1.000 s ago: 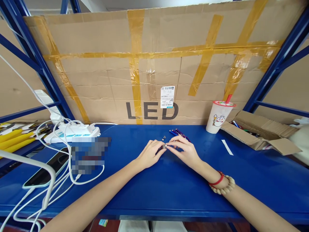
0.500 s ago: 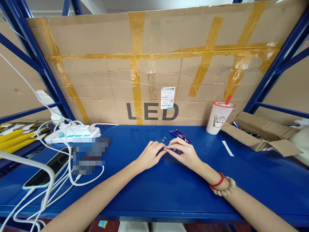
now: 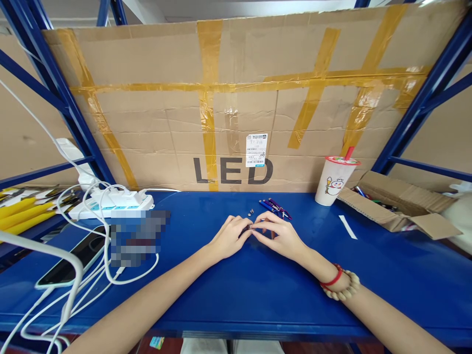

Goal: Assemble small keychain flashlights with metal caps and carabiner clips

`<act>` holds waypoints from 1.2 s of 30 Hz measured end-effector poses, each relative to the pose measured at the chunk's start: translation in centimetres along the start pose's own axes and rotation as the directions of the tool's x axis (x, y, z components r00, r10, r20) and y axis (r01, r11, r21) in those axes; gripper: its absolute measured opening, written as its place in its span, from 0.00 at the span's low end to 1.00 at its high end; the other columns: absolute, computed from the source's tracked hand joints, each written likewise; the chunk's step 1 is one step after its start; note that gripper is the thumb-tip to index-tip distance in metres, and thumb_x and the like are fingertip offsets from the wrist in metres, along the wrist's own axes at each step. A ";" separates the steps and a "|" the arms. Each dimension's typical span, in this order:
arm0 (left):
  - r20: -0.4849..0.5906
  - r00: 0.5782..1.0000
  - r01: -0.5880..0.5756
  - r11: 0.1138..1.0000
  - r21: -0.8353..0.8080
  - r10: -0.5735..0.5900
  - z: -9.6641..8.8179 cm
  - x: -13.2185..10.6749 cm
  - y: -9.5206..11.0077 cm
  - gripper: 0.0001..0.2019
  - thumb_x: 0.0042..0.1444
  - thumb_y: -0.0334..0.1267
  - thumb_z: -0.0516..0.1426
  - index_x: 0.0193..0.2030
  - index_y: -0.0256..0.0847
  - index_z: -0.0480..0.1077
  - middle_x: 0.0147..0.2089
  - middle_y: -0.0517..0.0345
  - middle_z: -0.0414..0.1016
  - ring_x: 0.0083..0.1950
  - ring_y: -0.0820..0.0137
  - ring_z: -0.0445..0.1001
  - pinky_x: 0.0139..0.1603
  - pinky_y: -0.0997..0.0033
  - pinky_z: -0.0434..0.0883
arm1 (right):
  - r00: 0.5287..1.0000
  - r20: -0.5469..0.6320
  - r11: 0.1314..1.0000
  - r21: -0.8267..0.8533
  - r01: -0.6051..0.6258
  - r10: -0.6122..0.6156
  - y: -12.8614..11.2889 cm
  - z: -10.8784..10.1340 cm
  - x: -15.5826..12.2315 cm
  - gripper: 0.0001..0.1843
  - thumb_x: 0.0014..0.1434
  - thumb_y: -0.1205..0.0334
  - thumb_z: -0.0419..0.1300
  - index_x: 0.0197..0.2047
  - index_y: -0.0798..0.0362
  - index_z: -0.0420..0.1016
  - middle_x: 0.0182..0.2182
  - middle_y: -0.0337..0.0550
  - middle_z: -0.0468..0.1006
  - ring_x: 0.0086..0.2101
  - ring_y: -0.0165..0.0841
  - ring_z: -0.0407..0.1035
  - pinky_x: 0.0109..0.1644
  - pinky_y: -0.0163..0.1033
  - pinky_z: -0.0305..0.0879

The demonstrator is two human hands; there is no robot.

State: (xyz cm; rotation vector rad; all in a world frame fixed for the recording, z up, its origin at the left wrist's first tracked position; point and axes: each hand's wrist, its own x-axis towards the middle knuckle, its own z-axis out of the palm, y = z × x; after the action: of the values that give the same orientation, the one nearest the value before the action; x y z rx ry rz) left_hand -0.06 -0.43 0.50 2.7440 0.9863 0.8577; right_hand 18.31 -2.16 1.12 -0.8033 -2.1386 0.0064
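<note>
Above the blue tabletop (image 3: 236, 290), my left hand (image 3: 229, 238) and my right hand (image 3: 277, 233) meet at their fingertips. Both are closed in a pinch around a tiny dark piece, mostly covered by the fingers, so its kind does not show. Just beyond the fingertips lie small shiny metal bits (image 3: 251, 212). Several blue and purple pens (image 3: 273, 206), or pen-like sticks, rest behind my right hand. A red band and a beaded bracelet (image 3: 341, 286) circle my right wrist.
On the left are a power strip (image 3: 125, 206), tangled white cables (image 3: 106, 255), a phone (image 3: 70, 263) and a blurred-out dark item (image 3: 138, 238). A paper cup (image 3: 335, 182), an open cardboard box (image 3: 396, 204) and a white strip (image 3: 347, 227) lie right. Taped cardboard (image 3: 165, 128) stands behind.
My right fingers have shifted slightly about the small piece, which shows less now. My left hand stays nearly still, and the things on the table lie as before.
</note>
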 end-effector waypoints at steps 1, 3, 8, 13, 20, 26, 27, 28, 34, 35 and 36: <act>-0.002 1.000 0.004 1.000 0.010 -0.004 0.1 0.0 0.0 0.06 0.63 0.35 0.47 0.41 0.40 0.63 0.41 0.59 0.72 0.40 0.71 0.67 0.45 0.68 0.60 | 1.000 0.016 1.000 -0.001 -0.016 0.016 -0.1 0.0 0.0 0.09 0.58 0.60 0.55 0.39 0.51 0.75 0.38 0.43 0.73 0.26 0.24 0.67 0.25 0.30 0.65; -0.013 0.999 0.030 0.999 0.033 -0.029 0.2 0.1 -0.1 0.06 0.63 0.36 0.46 0.40 0.40 0.63 0.40 0.60 0.72 0.40 0.70 0.67 0.45 0.67 0.59 | 0.998 0.045 0.999 -0.007 -0.053 0.053 -0.1 -0.1 0.1 0.10 0.59 0.59 0.54 0.40 0.51 0.74 0.39 0.43 0.72 0.26 0.24 0.67 0.25 0.29 0.65; -0.102 0.979 0.184 0.982 0.050 -0.179 0.5 0.1 -0.3 0.07 0.62 0.38 0.47 0.37 0.40 0.63 0.36 0.61 0.72 0.39 0.70 0.67 0.43 0.67 0.59 | 0.977 0.053 0.978 -0.040 -0.204 0.206 0.5 0.1 0.0 0.14 0.59 0.59 0.52 0.47 0.50 0.70 0.41 0.44 0.72 0.31 0.28 0.68 0.28 0.32 0.68; -0.138 0.960 0.252 0.967 0.044 -0.244 0.5 0.1 -0.3 0.07 0.61 0.37 0.48 0.35 0.40 0.63 0.35 0.61 0.71 0.38 0.70 0.67 0.43 0.66 0.59 | 0.966 0.169 0.973 -0.155 -0.170 0.195 2.1 0.8 -0.3 0.20 0.56 0.57 0.55 0.52 0.52 0.66 0.49 0.47 0.70 0.49 0.38 0.64 0.53 0.47 0.62; -0.117 0.973 0.201 0.980 -0.005 -0.200 0.3 0.1 0.0 0.04 0.59 0.31 0.47 0.35 0.40 0.62 0.37 0.60 0.71 0.39 0.70 0.67 0.43 0.67 0.60 | 0.900 0.386 0.970 -0.205 -0.131 0.203 3.0 1.8 -0.2 0.32 0.59 0.46 0.49 0.62 0.52 0.54 0.60 0.49 0.58 0.59 0.42 0.50 0.60 0.54 0.47; -0.106 0.980 0.165 0.985 -0.052 -0.170 0.3 0.0 -0.1 0.05 0.58 0.29 0.47 0.35 0.41 0.62 0.39 0.61 0.72 0.41 0.70 0.67 0.44 0.67 0.60 | 0.926 0.339 0.977 -0.179 -0.113 0.169 2.6 1.7 0.2 0.27 0.58 0.51 0.52 0.58 0.52 0.59 0.56 0.48 0.65 0.56 0.40 0.56 0.58 0.51 0.49; -0.104 0.980 0.165 0.985 -0.051 -0.169 0.3 0.0 -0.1 0.05 0.58 0.30 0.47 0.35 0.41 0.62 0.39 0.61 0.72 0.41 0.70 0.67 0.44 0.67 0.60 | 0.937 0.310 0.979 -0.171 -0.112 0.161 2.5 1.6 0.2 0.24 0.58 0.53 0.53 0.56 0.52 0.62 0.53 0.47 0.67 0.54 0.39 0.59 0.57 0.49 0.51; -0.099 0.981 0.165 0.985 -0.047 -0.169 0.2 0.0 -0.1 0.06 0.59 0.30 0.46 0.35 0.41 0.62 0.39 0.61 0.72 0.41 0.70 0.67 0.44 0.67 0.60 | 0.946 0.285 0.980 -0.161 -0.113 0.156 2.4 1.5 0.3 0.21 0.58 0.56 0.53 0.54 0.51 0.64 0.51 0.46 0.70 0.52 0.38 0.61 0.56 0.48 0.53; -0.070 0.982 0.173 0.985 -0.026 -0.175 0.1 0.0 0.2 0.07 0.61 0.33 0.45 0.37 0.41 0.63 0.41 0.60 0.72 0.42 0.70 0.68 0.45 0.66 0.60 | 0.959 0.229 0.983 -0.119 -0.143 0.167 2.3 1.3 0.3 0.13 0.58 0.63 0.54 0.47 0.50 0.70 0.38 0.42 0.77 0.41 0.35 0.68 0.47 0.45 0.58; -0.069 0.982 0.174 0.984 -0.025 -0.175 0.1 0.0 0.2 0.07 0.62 0.33 0.45 0.38 0.41 0.63 0.41 0.60 0.72 0.42 0.70 0.68 0.45 0.66 0.60 | 0.960 0.226 0.982 -0.120 -0.143 0.168 2.3 1.3 0.3 0.13 0.58 0.63 0.54 0.46 0.50 0.70 0.38 0.42 0.77 0.41 0.35 0.68 0.47 0.45 0.59; -0.067 0.982 0.175 0.984 -0.024 -0.176 0.1 0.0 0.2 0.07 0.62 0.34 0.45 0.38 0.41 0.63 0.41 0.60 0.72 0.42 0.70 0.68 0.45 0.66 0.60 | 0.960 0.225 0.982 -0.123 -0.142 0.167 2.4 1.3 0.2 0.12 0.58 0.63 0.55 0.46 0.50 0.71 0.38 0.41 0.77 0.41 0.35 0.68 0.46 0.45 0.59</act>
State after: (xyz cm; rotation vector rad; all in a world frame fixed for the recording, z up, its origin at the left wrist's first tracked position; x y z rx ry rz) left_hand 0.11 -0.61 0.53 2.5800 1.2061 0.9318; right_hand 18.60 0.22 -0.24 -1.0768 -2.3069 0.0736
